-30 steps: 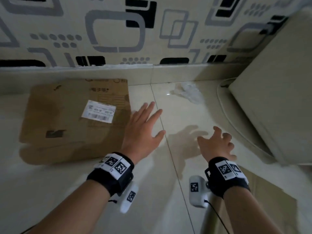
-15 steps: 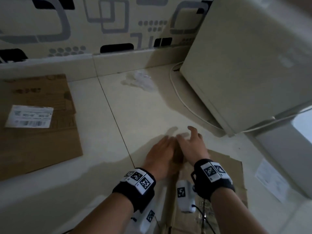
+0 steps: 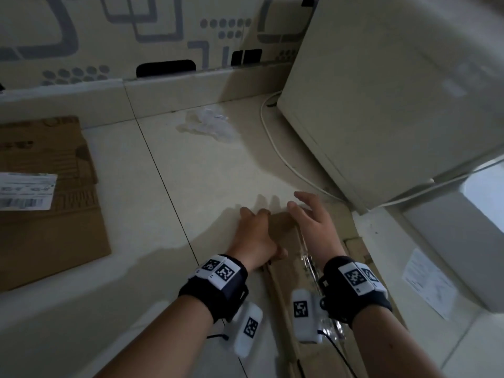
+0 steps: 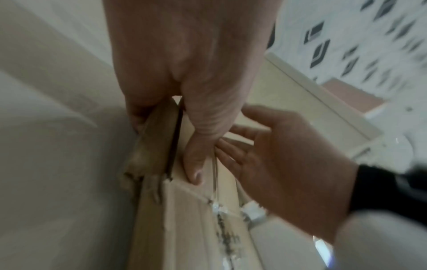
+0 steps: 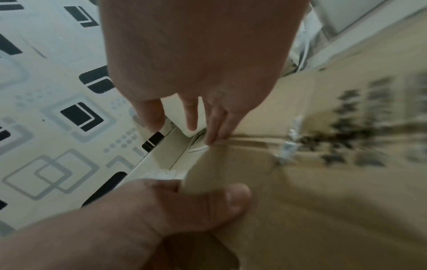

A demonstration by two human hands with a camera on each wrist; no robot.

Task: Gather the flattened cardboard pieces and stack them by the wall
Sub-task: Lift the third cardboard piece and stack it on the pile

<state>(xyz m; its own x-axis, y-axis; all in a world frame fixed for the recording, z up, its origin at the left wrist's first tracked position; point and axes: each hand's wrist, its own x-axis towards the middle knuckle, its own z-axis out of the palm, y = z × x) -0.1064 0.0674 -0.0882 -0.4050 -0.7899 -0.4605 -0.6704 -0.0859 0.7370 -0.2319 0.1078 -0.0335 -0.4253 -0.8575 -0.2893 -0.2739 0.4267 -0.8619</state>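
Note:
A flattened brown cardboard piece [image 3: 282, 271] with torn tape lies on the floor at the lower right. My left hand [image 3: 256, 236] grips its left far corner, thumb [image 4: 194, 164] on top and fingers under the edge. Beside it, my right hand [image 3: 311, 214] stays open, its straight fingertips [image 5: 213, 135] touching the piece's far edge. The left thumb [image 5: 231, 201] also shows pressed on the board in the right wrist view. Another flat cardboard piece [image 3: 49, 230] with a white shipping label lies at the left by the patterned wall [image 3: 163, 31].
A large white appliance [image 3: 395, 91] stands at the right, close to the cardboard's far edge, with a white cable [image 3: 275, 148] running along its base. Crumpled clear plastic [image 3: 210, 126] lies near the skirting. A paper sheet [image 3: 428, 285] lies on the floor at the right.
The view swung right, away from the labelled cardboard. Both hands moved to the second piece by the appliance, and the left hand took hold of its edge.

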